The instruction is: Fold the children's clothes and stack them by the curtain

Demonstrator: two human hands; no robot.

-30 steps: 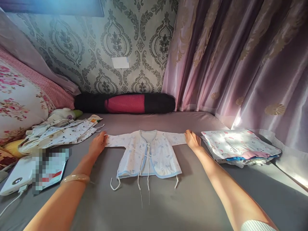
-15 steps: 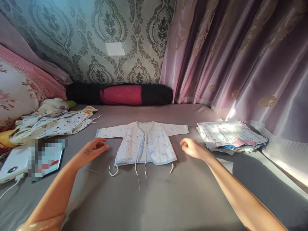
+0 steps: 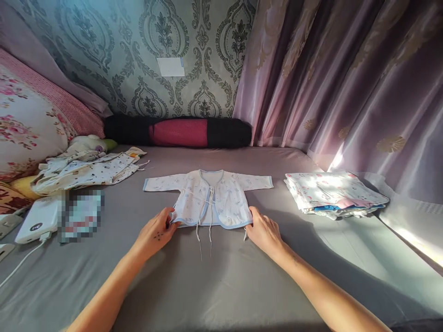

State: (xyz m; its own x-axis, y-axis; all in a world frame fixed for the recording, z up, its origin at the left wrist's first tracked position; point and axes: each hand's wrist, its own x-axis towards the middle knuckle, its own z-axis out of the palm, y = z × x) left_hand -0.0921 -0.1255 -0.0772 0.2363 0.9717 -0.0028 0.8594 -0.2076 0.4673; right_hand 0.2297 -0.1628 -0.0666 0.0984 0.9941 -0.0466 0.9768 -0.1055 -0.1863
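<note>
A small white baby jacket (image 3: 228, 198) with blue trim and a pale print lies spread on the grey sheet, sleeves stretched out to both sides. White ties run down its front and trail past the hem. My left hand (image 3: 158, 230) pinches the lower left corner of the jacket between thumb and fingers. At the lower right corner, my right hand (image 3: 265, 229) grips the hem the same way, and a short tie hangs beside its fingers. The fingertips under the fabric are partly hidden.
A folded stack of printed baby clothes (image 3: 335, 193) sits on the right. To the left lie loose printed clothes (image 3: 93, 170), a white power bank (image 3: 41, 221) with a cable, and a blurred phone (image 3: 83, 214). A black and red bolster (image 3: 178, 133) rests against the wall.
Both hands have moved inward from beside the jacket and taken hold of its lower corners. The jacket's hem has drawn up slightly.
</note>
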